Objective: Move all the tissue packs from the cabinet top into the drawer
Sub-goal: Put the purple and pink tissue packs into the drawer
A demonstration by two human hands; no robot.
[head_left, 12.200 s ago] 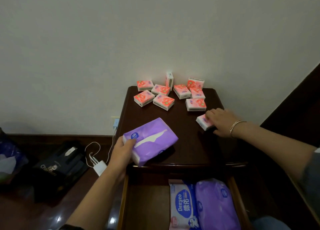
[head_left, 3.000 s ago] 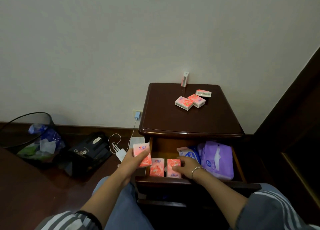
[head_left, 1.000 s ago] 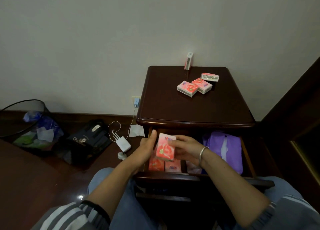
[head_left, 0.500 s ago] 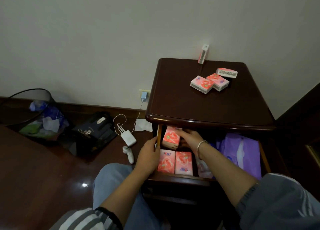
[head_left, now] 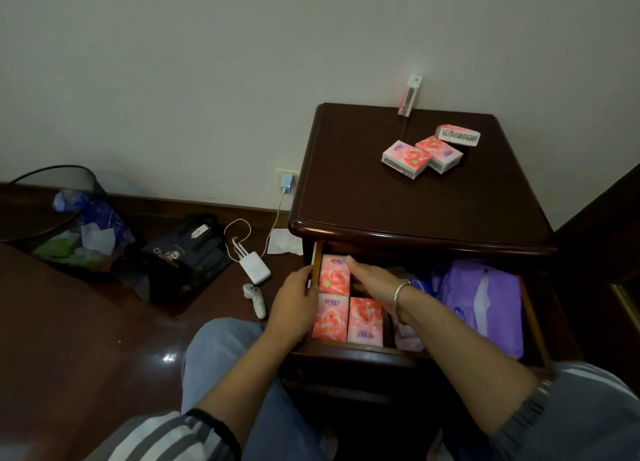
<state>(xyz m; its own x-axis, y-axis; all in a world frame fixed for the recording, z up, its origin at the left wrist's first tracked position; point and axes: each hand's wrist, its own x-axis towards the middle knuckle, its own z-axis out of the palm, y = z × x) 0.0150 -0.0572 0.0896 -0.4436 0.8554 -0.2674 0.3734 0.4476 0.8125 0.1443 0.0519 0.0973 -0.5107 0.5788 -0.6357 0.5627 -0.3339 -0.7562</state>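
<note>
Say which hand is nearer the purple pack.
Right. Right hand is in the drawer, left of the purple pack; left hand is farther, at the drawer's left wall.

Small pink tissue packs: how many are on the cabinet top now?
4. The upright pack stands at the back edge; the front pack, middle pack and rear pack lie clustered back-right on the cabinet top. None seems hidden there.

Tissue packs (head_left: pixel 407 158) pink with a red rose print and white ends; big pack (head_left: pixel 485 304) purple with a white strip. Cabinet (head_left: pixel 381 200) glossy dark brown, drawer (head_left: pixel 316 258) side lighter brown, room wall (head_left: pixel 207 62) off-white, floor (head_left: pixel 86 356) dark red-brown. Sleeve (head_left: pixel 173 436) grey with white stripes, jeans (head_left: pixel 221 349) blue, bracelet (head_left: pixel 400 292) silver, charger (head_left: pixel 255 268) white, plug (head_left: pixel 286 182) light blue, bag (head_left: pixel 180 256) black with pale lettering.
</note>
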